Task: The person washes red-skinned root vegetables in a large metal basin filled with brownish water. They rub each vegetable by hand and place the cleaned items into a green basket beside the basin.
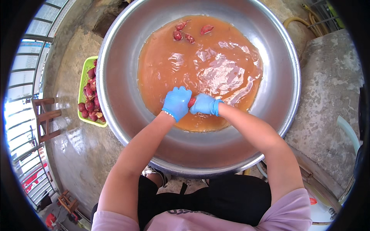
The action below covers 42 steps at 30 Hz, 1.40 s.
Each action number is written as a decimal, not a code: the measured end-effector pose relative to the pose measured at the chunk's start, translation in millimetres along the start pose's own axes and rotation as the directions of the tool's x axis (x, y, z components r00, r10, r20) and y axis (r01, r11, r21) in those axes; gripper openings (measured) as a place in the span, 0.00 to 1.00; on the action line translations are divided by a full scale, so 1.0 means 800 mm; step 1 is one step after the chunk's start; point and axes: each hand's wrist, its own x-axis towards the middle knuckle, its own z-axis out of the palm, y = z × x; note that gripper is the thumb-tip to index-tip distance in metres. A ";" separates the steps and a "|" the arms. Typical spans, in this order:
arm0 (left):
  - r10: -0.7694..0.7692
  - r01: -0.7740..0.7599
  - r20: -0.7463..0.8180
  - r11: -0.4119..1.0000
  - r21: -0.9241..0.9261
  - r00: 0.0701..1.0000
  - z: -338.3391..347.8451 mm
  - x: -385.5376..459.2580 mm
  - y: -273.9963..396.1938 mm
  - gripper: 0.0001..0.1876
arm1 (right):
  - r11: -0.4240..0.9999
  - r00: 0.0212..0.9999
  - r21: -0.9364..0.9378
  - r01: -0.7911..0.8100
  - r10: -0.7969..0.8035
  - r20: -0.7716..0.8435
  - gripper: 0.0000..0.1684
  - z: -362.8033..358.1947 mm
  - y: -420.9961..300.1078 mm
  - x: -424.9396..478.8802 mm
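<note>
Blue gloves cover both my hands, which meet low over the near part of a large metal basin [127,135]. Between them shows part of a red-skinned tuber [191,102], seemingly a sweet potato. My left hand [177,102] is curled around its left end, and my right hand [205,104] closes on it from the right; the gloves hide most of it. Cloudy orange-brown water [162,66] fills the bottom of the basin. Several more red tubers [189,37] lie partly submerged toward the far side, one [206,29] a little apart on the right.
Left of the basin, a lime-green plastic basket [82,76] holds several red tubers [89,92], partly hidden by the rim. A wooden stool [47,118] stands near a barred railing [26,69]. A concrete ledge [326,86] and a yellowish hose [297,19] are on the right.
</note>
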 end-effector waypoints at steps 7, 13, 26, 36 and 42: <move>-0.160 0.265 0.448 0.947 -0.182 0.879 0.002 0.018 0.009 0.17 | 0.825 0.960 -0.565 0.020 -0.175 -0.221 0.12 -0.002 0.012 -0.003; 0.030 0.665 0.853 0.613 -0.427 0.521 0.002 0.021 -0.006 0.15 | 0.724 0.906 -0.681 0.111 -0.356 -0.230 0.09 -0.002 0.029 -0.008; -0.537 0.535 0.042 0.824 -0.186 0.842 0.042 -0.015 -0.078 0.23 | 0.935 0.408 -0.078 -0.346 0.075 -0.910 0.13 -0.096 0.177 0.003; 0.003 0.627 0.652 0.269 -0.731 0.758 0.005 0.005 -0.029 0.24 | 0.776 0.816 -0.590 0.224 -0.481 -0.321 0.26 -0.010 0.004 0.000; -0.250 0.253 0.042 0.962 -0.103 0.967 0.014 0.001 0.012 0.12 | 0.928 0.930 -0.370 0.035 -0.165 -0.328 0.15 0.000 -0.014 -0.003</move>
